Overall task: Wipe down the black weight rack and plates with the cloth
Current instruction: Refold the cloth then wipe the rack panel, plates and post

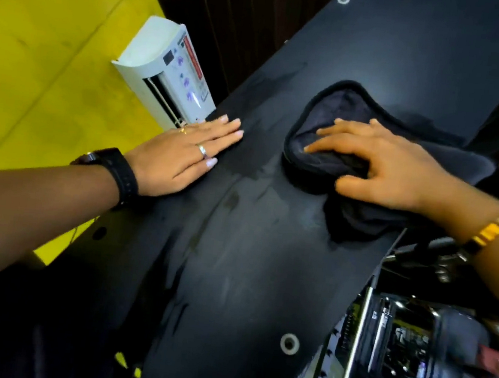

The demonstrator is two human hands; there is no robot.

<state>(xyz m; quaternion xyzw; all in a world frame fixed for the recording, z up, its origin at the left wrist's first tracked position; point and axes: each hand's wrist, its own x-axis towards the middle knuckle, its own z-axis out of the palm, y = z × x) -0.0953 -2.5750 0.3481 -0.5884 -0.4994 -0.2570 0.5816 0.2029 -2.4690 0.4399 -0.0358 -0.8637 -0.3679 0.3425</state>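
A broad black panel of the weight rack (253, 252) runs diagonally through the view, streaked with damp wipe marks. A dark cloth (339, 112) lies bunched on it at the upper right. My right hand (380, 164) presses flat on the cloth, fingers spread and pointing left. My left hand (183, 152) rests flat on the panel's left edge, fingers straight and together, holding nothing. No weight plates are visible.
A white air conditioner unit (168, 69) hangs on the yellow wall (44, 53) just behind my left hand. Two round bolt holes (289, 343) sit in the panel. Metal rods and gym equipment (406, 333) show at lower right.
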